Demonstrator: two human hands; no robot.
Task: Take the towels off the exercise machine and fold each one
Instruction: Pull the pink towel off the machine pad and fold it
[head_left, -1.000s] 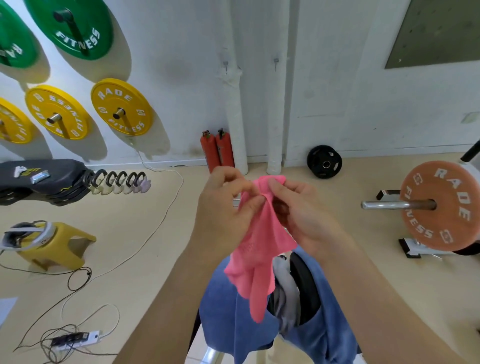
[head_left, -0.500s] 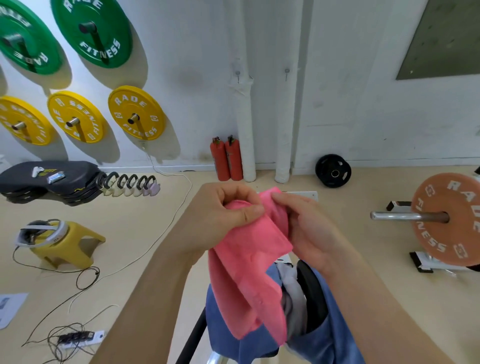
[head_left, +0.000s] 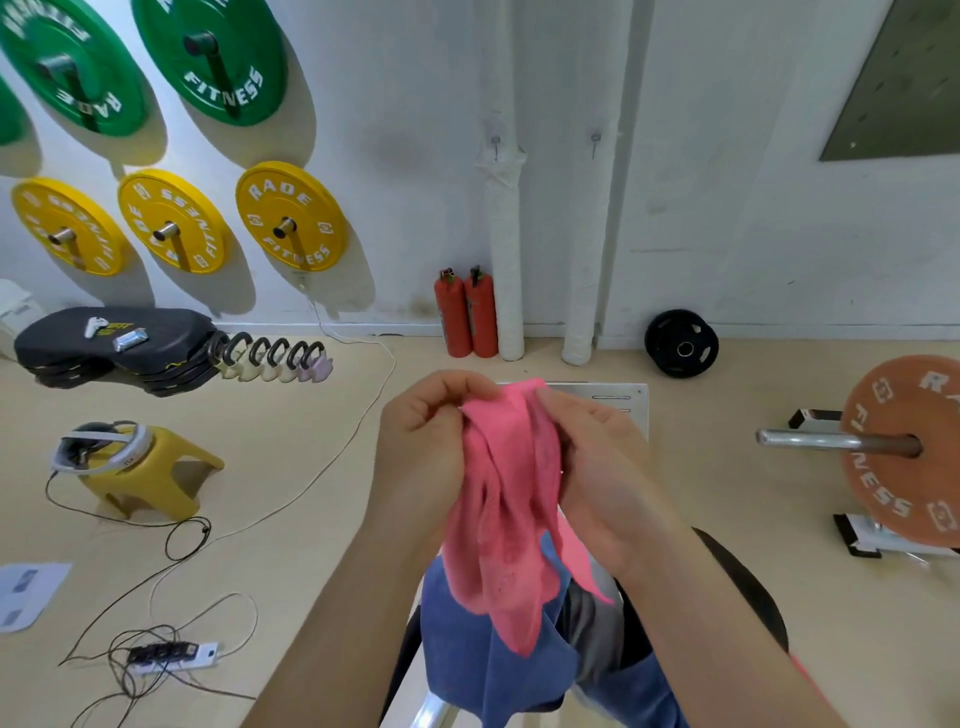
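Since half a second ago the pink towel (head_left: 511, 499) has been drawn out longer: it now hangs in narrow, bunched folds between the two hands, its pointed tail reaching lower over the blue towel (head_left: 483, 660), and the view has tipped down a little. The left hand (head_left: 426, 447) is clenched on the towel's top left edge, fingers curled over and thumb pressed in. The right hand (head_left: 602, 467) grips the right edge, fingers wrapped around the cloth.

From the left, three green plates (head_left: 218, 57) show on the wall, the outermost only a sliver at the frame edge, and three yellow plates (head_left: 288, 215) hang below them. On the floor stand one yellow stool (head_left: 150, 478) with a headset on top and one power strip (head_left: 174, 653) among tangled cables. Two red extinguishers (head_left: 465, 312) stand by two white pipes (head_left: 506, 218). One black plate (head_left: 681, 349) leans on the wall, and one orange plate (head_left: 909, 452) sits on a bar, cut off at the right.

Under the hands, one blue towel and one grey towel (head_left: 592, 623) drape the exercise machine (head_left: 748, 582), which is mostly hidden by cloth and forearms.
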